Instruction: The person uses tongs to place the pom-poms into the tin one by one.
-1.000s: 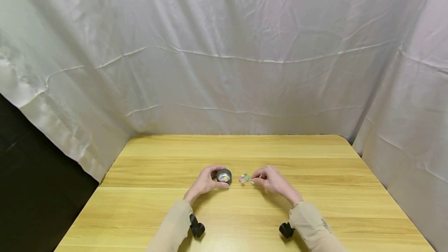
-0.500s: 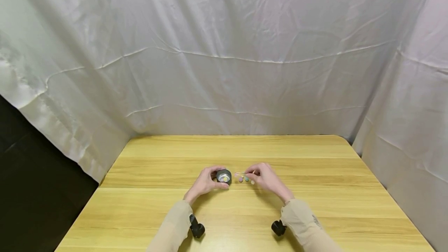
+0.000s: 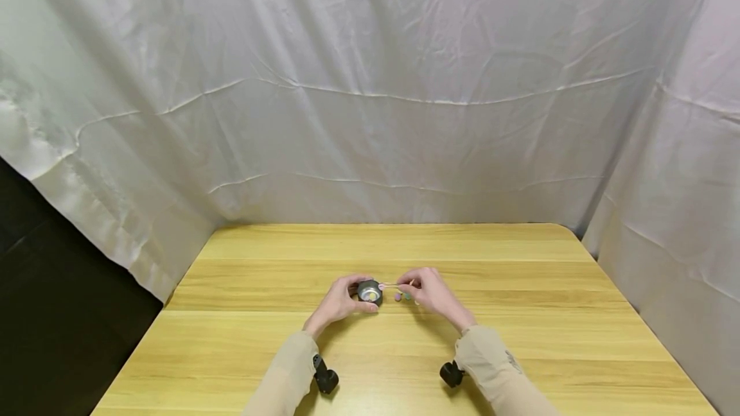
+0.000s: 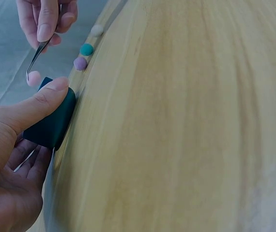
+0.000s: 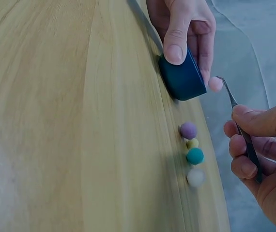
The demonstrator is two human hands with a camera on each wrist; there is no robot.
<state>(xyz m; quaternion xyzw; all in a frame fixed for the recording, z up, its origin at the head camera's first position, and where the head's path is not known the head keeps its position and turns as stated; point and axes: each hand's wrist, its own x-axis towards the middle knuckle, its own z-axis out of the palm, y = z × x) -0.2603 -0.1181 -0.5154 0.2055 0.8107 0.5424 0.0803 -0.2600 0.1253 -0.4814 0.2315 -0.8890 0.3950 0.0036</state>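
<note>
My left hand (image 3: 338, 300) holds a small dark round cup (image 3: 362, 284) on the table, thumb on the near side and fingers behind. Inside the cup's shiny interior lies a yellow ball (image 3: 372, 296). My right hand (image 3: 435, 293) pinches a pair of bent-tip tweezers (image 5: 247, 140). Gripped in their tips is a pink pompom (image 5: 216, 84), raised beside the cup's rim. On the table between the hands rest a purple pompom (image 5: 188, 130), a small yellow pompom (image 5: 192, 143), a teal pompom (image 5: 195, 156) and a white pompom (image 5: 195, 177).
The wooden table (image 3: 260, 262) spreads around both hands. Pale curtains (image 3: 370, 146) hang behind it and along the sides. Black wrist cameras sit on both sleeves, the left camera (image 3: 326, 379) and the right camera (image 3: 451, 374).
My right hand has moved left with the tweezers, lifting the pink pompom from the group over to the cup's rim. My left hand and the cup have stayed in place.
</note>
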